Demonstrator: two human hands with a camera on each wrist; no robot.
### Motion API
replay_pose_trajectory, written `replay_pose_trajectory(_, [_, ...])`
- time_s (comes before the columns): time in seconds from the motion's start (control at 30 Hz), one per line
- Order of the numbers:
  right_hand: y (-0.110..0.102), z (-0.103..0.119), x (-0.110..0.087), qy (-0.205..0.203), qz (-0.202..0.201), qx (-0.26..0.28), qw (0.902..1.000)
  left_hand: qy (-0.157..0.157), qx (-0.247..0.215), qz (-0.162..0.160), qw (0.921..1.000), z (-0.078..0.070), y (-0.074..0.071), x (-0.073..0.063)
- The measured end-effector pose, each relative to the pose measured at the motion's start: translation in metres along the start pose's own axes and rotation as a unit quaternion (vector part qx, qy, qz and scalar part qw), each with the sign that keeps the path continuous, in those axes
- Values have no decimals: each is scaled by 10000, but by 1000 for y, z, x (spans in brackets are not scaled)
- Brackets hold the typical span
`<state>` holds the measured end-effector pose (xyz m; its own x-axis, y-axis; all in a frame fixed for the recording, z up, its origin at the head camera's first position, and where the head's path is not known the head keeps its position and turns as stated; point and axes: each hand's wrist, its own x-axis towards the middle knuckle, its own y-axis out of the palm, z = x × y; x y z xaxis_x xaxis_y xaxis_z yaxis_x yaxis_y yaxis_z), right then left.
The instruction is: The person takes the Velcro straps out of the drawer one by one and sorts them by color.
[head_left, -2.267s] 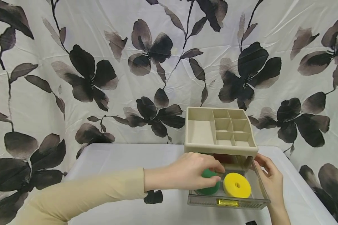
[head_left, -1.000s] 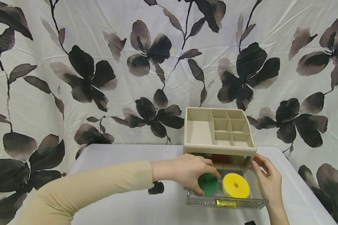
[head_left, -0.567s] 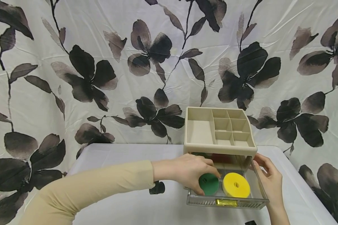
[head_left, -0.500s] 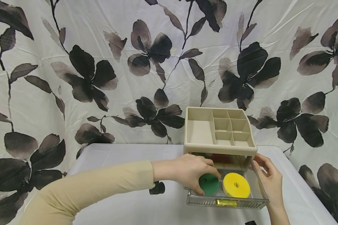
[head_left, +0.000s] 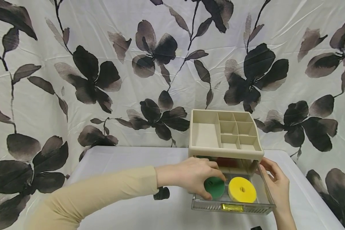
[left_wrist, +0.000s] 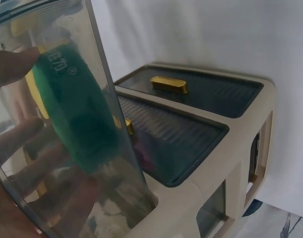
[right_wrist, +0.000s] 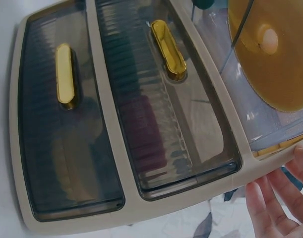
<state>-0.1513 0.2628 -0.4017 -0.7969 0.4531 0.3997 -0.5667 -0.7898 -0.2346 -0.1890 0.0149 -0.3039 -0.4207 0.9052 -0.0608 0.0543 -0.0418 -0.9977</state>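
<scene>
A beige desk organizer (head_left: 207, 150) stands on the table with its clear top drawer (head_left: 201, 206) pulled out. In the drawer, a round green disc (head_left: 215, 187) sits on the left and a thick yellow disc (head_left: 242, 189) with a centre hole on the right. My left hand (head_left: 194, 174) reaches inside, thumb and fingers curved round the green disc's edge. White lettering marks this disc's side, seen through the drawer wall in the left wrist view. My right hand (head_left: 277, 185) grips the organizer's right side frame beside the drawer; its fingertips (right_wrist: 258, 198) show at the edge.
Two lower drawers with gold handles (right_wrist: 65, 74) are closed, with dim coloured contents behind their fronts. The organizer's top has several bare compartments (head_left: 228, 127). A white table (head_left: 126, 159) extends left, before a floral curtain (head_left: 149, 80).
Since the first frame, my left hand has shifted left, its thumb moving from the green disc's right to its lower left edge. Over the last second both hands stay nearly still.
</scene>
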Motion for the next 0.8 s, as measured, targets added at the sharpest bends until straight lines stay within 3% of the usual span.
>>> replay_pose_trajectory(0.2, [0,-1,0,-14,9,8,10000,-98,33,-185,9998,0,2,-1])
replay_pose_trajectory(0.8, [-1,0,0,4,2,-11,10000,76,-62,-1110,9938,1,9,-5])
